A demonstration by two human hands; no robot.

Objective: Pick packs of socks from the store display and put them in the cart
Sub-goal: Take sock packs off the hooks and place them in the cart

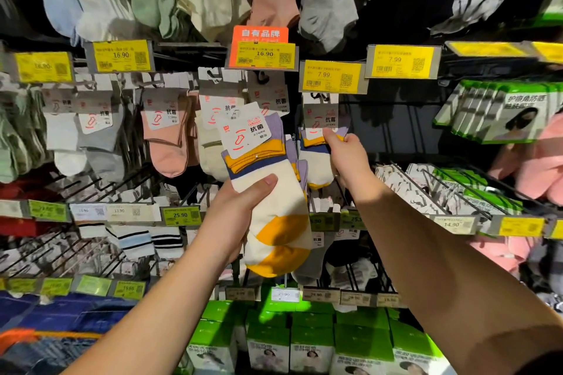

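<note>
The left hand (240,201) is gripping a pack of cream socks (274,207) with yellow heels and toes and purple, yellow and navy cuffs, thumb lying across the near face and fingers wrapping behind it. The pack is standing upright in front of the display, clear of the hooks, its white label card (243,137) rising at the top. The right hand (344,152) is pinching the cuff of a second pack of the same socks (316,161), which is hanging just to the right of the first; its header card (324,113) is sitting up against the far rack under a yellow 7.99 price tag (330,76).

Left of the held pack, a pink sock pack (167,143) is hanging on the display, with grey and white pairs further left. An orange sign (259,33) is sitting above a yellow 16.90 tag (263,55), just above the held pack. Along the top, pale blue, green, cream, pink and grey socks are dangling from a higher row. To the far right, green-edged packs picturing a masked face (499,113) are leaning on a hook, with pink items beside them. Below the hands, green boxes (313,335) are standing in a row on the near shelf, and striped socks (143,237) are lying on wire hooks at lower left. No part of the cart is appearing in this view.
</note>
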